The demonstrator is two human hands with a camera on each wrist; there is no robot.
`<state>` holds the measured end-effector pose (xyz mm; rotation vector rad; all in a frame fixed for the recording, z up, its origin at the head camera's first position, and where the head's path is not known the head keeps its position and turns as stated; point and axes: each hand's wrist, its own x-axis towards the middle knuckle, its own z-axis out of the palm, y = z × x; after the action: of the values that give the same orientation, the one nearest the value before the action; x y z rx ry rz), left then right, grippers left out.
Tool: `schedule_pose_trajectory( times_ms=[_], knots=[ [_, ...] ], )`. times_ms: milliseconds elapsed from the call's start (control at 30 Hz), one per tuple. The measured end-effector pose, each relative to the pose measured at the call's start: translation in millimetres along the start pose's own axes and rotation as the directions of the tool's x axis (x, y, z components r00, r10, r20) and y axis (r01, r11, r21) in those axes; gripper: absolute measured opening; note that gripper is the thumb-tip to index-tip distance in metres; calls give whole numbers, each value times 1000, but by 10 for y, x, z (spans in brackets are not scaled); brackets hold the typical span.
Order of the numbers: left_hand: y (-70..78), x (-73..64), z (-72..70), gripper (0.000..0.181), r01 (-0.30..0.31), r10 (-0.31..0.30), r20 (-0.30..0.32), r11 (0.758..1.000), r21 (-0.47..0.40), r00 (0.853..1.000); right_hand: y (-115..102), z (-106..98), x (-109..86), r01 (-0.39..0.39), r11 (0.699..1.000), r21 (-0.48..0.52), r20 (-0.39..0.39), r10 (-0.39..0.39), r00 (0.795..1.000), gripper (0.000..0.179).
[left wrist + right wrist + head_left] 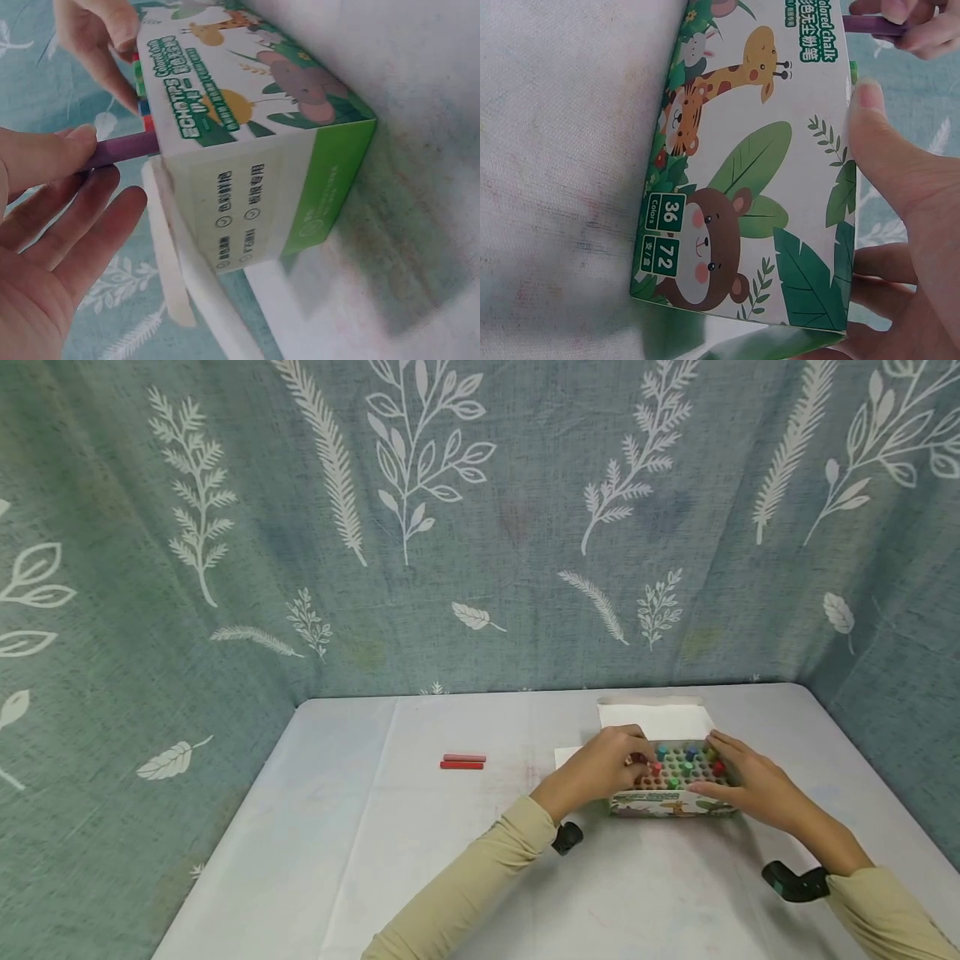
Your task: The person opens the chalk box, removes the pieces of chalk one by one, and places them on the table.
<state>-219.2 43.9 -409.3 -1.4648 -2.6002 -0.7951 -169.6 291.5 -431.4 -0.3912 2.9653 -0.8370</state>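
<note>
An open box of coloured chalk (667, 805), printed with cartoon animals, stands upright on the right side of the table. Sticks show in its holed insert, among them a red chalk (656, 769) and a blue chalk (691, 753). My left hand (600, 766) is over the box's left end, pinching a purple chalk (127, 148) between thumb and fingers. That chalk's lower end is hidden behind the box's top edge in the left wrist view. My right hand (768, 789) holds the box's right end, thumb (870, 112) on the front top edge and fingers around the far side.
Two loose chalks, one red (462, 766) and one paler red (465, 757), lie side by side left of the box. The white lid (656, 721) is folded back behind it, and a side flap (566, 755) sticks out leftward. A leaf-patterned curtain (480, 527) surrounds the table.
</note>
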Motion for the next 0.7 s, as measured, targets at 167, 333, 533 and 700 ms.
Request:
schedule_pose_trajectory(
  times_ms=[167, 333, 533, 700],
  knots=[
    [-10, -15, -52, 16, -2, 1, -27, 1000, -14, 1000, 4, 6, 5, 1, 1000, -2, -1, -1, 1000, 92],
    [-30, -43, -98, 13, 10, -12, -49, 1000, -29, 999, 4, 11, 8, 4, 1000, -9, -3, -4, 1000, 92],
    [-38, -89, -171, 13, -9, 3, -97, 998, -55, 995, -13, 6, -7, 4, 1000, -16, -7, -4, 1000, 91],
    [-45, -130, -228, 11, -1, -12, -129, 995, -103, 992, -10, -3, -9, 7, 1000, -6, -9, -7, 1000, 91]
  ],
)
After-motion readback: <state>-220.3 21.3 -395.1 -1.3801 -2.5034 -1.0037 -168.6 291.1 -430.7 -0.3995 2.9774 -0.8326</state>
